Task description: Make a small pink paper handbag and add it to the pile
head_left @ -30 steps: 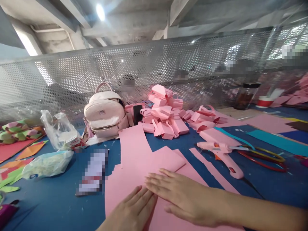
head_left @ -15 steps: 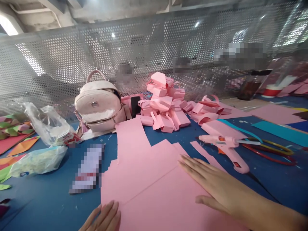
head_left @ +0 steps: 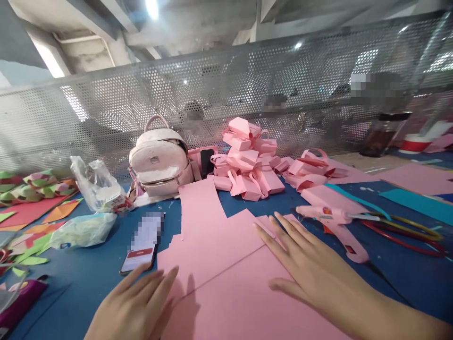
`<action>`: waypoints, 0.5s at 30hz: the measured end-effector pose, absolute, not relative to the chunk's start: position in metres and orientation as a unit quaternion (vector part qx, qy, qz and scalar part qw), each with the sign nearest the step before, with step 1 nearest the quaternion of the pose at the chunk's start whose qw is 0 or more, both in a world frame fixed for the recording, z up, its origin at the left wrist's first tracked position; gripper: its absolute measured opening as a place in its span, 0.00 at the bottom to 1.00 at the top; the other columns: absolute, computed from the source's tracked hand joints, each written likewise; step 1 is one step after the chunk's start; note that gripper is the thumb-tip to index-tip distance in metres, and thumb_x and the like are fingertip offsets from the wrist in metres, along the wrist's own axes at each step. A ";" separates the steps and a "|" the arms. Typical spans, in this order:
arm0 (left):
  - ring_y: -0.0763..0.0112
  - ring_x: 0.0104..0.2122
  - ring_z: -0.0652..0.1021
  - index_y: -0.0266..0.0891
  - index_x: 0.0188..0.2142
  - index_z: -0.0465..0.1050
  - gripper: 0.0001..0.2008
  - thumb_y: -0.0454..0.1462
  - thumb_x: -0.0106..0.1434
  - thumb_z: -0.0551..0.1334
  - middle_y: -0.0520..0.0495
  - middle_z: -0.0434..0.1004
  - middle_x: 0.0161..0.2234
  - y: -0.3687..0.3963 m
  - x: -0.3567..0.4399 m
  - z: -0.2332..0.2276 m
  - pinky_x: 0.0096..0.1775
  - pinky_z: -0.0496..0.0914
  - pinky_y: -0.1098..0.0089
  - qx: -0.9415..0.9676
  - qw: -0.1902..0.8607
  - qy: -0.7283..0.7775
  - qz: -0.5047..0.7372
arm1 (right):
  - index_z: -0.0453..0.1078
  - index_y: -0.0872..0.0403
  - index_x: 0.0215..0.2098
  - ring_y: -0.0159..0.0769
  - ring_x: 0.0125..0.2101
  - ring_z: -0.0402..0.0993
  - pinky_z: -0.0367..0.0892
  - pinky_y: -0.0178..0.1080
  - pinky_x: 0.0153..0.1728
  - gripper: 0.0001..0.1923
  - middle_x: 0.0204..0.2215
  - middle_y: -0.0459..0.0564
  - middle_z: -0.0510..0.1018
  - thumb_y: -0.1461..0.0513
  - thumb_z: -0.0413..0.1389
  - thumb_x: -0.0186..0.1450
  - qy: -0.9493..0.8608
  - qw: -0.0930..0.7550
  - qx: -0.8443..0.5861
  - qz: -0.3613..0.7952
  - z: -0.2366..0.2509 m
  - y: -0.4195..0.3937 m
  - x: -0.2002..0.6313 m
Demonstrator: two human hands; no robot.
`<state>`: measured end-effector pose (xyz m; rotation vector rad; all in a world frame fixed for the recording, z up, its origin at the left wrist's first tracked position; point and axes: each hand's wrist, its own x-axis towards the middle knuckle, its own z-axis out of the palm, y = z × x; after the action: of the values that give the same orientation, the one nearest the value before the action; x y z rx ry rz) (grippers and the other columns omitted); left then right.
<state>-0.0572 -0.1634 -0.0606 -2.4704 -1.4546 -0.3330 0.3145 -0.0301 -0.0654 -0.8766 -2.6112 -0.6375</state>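
Note:
Several overlapping pink paper sheets (head_left: 226, 293) lie in front of me, one edge running diagonally across them. My right hand (head_left: 300, 264) is spread over their right side, fingers apart, palm down. Over the lower left edge of the sheets hovers my left hand (head_left: 134, 302), its fingers stretched out and casting a shadow on the paper; nothing is in it. Just beyond its fingertips lies a phone (head_left: 141, 245) with a lit screen. A pink glue gun (head_left: 336, 222) rests to the right of my right hand, its cord trailing toward me.
Behind the sheets stands a pile of folded pink paper boxes (head_left: 247, 165), beside a pale pink backpack (head_left: 159, 160). Plastic bags (head_left: 85, 229) and coloured paper pieces are at left. Blue paper strips (head_left: 417, 205) lie at right. A perforated metal screen (head_left: 219, 89) closes the back.
My left hand has lifted and moved forward from the sheets' lower left edge. The fingers of my right hand have spread apart. The view has tilted up and turned slightly left.

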 end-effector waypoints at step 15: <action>0.39 0.67 0.58 0.50 0.73 0.27 0.64 0.37 0.52 0.75 0.32 0.54 0.70 -0.092 -0.024 -0.060 0.62 0.55 0.36 -0.772 -0.180 -0.602 -0.096 | 0.67 0.55 0.63 0.53 0.56 0.73 0.71 0.54 0.55 0.30 0.59 0.57 0.75 0.57 0.61 0.65 -0.951 0.114 -0.283 -0.058 -0.036 -0.037 0.319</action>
<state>-0.0236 -0.0916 -0.0604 -2.7490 -2.1454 -0.3437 0.3189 -0.0373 -0.0364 -0.8307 -2.7879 -0.1706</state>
